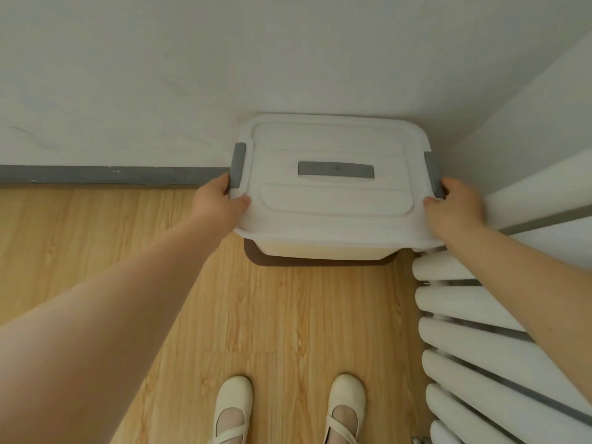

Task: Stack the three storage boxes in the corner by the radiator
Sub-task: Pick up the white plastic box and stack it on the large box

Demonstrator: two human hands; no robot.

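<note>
A white storage box (333,200) with a white lid, grey side clips and a grey centre handle sits in the corner against the wall. Beneath it shows the brown rim of another box (320,261); whatever lies lower is hidden. My left hand (217,203) grips the lid's left edge just below the grey clip, thumb on top. My right hand (455,206) grips the lid's right edge by the other clip, close to the radiator.
A white column radiator (480,331) runs along the right wall, nearly touching the box. White walls meet behind the box, with a grey skirting board (96,174) on the left. Wooden floor (288,331) lies below, and my two feet in cream shoes (288,408) stand near the bottom edge.
</note>
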